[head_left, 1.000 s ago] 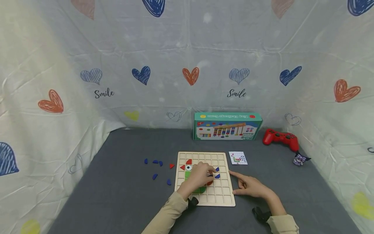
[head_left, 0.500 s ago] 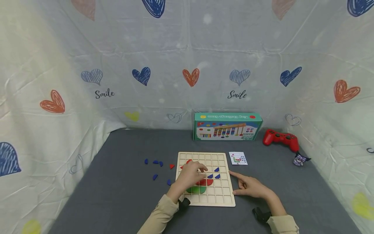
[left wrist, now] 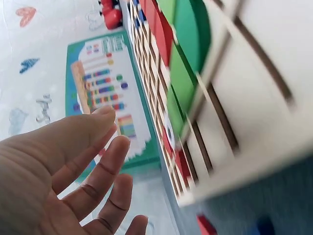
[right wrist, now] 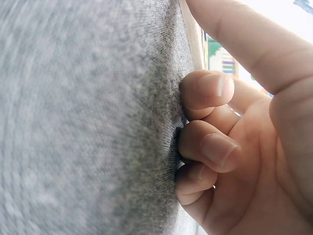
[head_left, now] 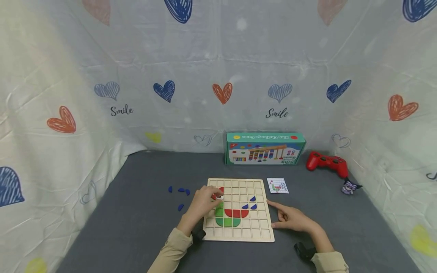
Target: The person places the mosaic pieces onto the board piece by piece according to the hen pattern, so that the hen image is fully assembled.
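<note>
A wooden grid board (head_left: pixel 256 229) lies on the table, with a red row (head_left: pixel 236 213), green pieces (head_left: pixel 228 222) and several blue pieces (head_left: pixel 252 198) set in its squares. Over its left side hovers my left hand (head_left: pixel 199 204), fingers loosely bent and apart. The left wrist view shows nothing between that thumb (left wrist: pixel 93 125) and the fingers. Under it, the eye piece and red pieces (head_left: pixel 221 189) are partly covered. My right hand (head_left: pixel 293 218) touches the board's right edge with index finger and thumb; its other fingers (right wrist: pixel 205 142) curl against the cloth.
Several loose blue pieces (head_left: pixel 181 207) lie on the grey cloth left of the board. A red piece (left wrist: pixel 205 225) lies off the board. A pattern card (head_left: pixel 277 185) sits at the upper right. Behind stand a green game box (head_left: pixel 265 148) and a red game controller (head_left: pixel 327 162).
My left hand has moved left, from the blue pieces to the board's left side, uncovering the blue, red and green pieces. The right hand has stayed at the edge.
</note>
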Tool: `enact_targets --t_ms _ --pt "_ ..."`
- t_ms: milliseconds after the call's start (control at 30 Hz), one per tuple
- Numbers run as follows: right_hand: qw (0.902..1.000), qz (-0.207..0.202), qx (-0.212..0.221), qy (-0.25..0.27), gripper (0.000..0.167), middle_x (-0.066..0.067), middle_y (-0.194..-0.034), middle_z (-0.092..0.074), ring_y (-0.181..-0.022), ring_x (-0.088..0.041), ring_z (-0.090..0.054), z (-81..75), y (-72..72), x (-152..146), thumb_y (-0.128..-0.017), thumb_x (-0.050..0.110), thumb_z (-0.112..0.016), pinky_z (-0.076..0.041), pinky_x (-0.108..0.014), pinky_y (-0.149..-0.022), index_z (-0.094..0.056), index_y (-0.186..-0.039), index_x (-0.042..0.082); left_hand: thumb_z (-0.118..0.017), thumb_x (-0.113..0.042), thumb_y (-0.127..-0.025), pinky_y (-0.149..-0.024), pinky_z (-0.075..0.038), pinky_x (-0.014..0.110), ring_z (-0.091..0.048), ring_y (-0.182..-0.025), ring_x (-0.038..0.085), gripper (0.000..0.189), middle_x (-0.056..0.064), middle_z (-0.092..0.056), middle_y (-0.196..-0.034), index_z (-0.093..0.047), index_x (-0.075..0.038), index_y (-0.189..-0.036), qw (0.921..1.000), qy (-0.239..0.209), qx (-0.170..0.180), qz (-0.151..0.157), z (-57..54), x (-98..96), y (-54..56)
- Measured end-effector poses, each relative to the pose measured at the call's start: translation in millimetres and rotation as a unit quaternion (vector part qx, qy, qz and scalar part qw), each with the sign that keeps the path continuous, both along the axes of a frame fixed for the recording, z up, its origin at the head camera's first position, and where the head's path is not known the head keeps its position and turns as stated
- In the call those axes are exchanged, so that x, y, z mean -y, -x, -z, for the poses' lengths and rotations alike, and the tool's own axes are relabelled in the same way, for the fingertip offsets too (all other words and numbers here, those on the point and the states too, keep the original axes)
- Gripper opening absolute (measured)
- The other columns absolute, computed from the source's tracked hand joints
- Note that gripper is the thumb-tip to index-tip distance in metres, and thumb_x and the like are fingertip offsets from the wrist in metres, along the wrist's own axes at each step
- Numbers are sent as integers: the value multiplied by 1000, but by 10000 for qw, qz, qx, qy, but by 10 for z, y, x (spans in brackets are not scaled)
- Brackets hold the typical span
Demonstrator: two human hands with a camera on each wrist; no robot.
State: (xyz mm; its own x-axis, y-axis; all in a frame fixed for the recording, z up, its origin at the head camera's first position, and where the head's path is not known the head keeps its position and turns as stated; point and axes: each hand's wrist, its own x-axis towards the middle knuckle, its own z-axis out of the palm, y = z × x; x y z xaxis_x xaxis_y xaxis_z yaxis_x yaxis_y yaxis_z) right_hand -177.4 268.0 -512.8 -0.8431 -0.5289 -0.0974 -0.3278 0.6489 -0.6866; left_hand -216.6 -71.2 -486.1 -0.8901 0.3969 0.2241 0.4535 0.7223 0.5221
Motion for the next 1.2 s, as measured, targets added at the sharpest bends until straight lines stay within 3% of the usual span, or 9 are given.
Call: enact_targets --t_ms 167,433,667,1033,1200 --pt "10000 42 15 -5 77 7 -65 -45 -50 0 -35 -11 -9 8 -80 39 -70 -28 -18 -49 -36 -143 10 -74 -18 -78 -66 -40 35 -53 -75 18 16 2 -67 -86 -73 -15 -94 9991 164 -216 -331 11 225 41" --pt "9999 55 83 27 78 6 -65 -45 -50 -1 -35 -13 -9 9 -80 39 -70 -28 -19 -48 -35 -143 11 -76 -19 -76 -79 -41 51 -54 -85 19 20 -1 -68 -94 -72 -15 -95 9970 335 -233 -652 64 603 95" --pt "9999 88 86 13 77 6 -66 -46 -50 -1 -36 -3 -5 4 -79 39 -70 -29 -19 -48 -36 -143 12 -76 -19 -76 -82 -42 54 -57 -93 27 22 2 -67 -101 -72 -17 -97 9929 622 -320 -961 85 899 163" --pt "9999 102 117 50 78 5 -65 -45 -50 -1 -35 -7 -11 11 -79 39 -70 -29 -19 -48 -35 -143 12 -74 -19 -78 -83 -40 57 -54 -99 33 27 9 -64 -109 -69 -14 -104 9908 742 -116 -1126 137 1312 325" --pt "9999 77 109 88 78 6 -64 -45 -50 -1 -35 2 -6 10 -79 39 -70 -29 -19 -49 -35 -143 12 -73 -20 -79 -84 -38 58 -53 -102 35 31 12 -63 -112 -68 -11 -108 9904 934 33 -1017 170 1458 376"
